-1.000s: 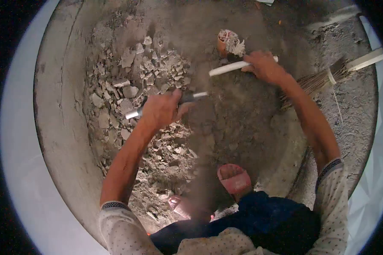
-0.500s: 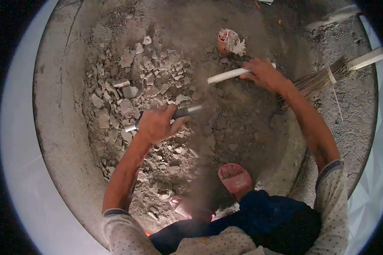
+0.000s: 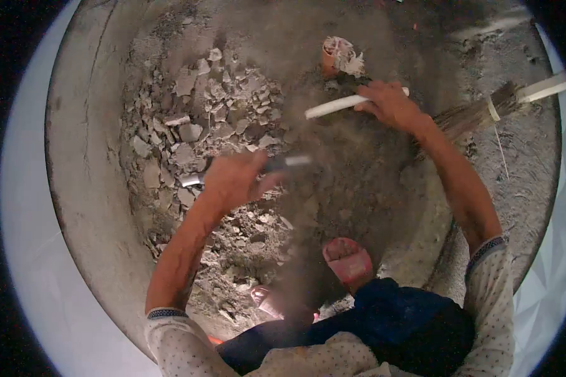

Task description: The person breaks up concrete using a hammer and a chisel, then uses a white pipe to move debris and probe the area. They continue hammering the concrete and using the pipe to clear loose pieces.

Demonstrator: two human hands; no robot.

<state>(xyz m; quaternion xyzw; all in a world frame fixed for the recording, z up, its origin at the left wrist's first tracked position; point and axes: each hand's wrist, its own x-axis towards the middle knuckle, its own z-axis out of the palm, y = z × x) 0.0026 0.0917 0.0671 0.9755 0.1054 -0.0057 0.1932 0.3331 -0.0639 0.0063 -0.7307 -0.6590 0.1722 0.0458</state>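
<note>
My left hand (image 3: 234, 179) is closed around a short rod-like tool (image 3: 289, 162) with a dark grip and silvery ends, held level above the rubble. One bright end (image 3: 192, 180) sticks out on the left, the other on the right, blurred. The tool's kind cannot be made out. Over the dusty ground to the right, my right hand (image 3: 390, 105) grips a pale, straight stick (image 3: 336, 107) near its right end. Loose broken chunks (image 3: 188, 132) and grit lie below and left of my left hand. Just beyond my right hand stands an orange-brown pipe stub (image 3: 328, 63) stuffed with pale shredded material.
A twig broom (image 3: 484, 116) with a pale handle (image 3: 544, 88) lies at the right. My feet in pink sandals (image 3: 349, 261) stand on the debris near the bottom. A curved, rough grey surface (image 3: 75, 163) borders the left side.
My left hand and its tool have shifted slightly, the tool's right end now farther right and more blurred. My right hand and the stick have barely moved.
</note>
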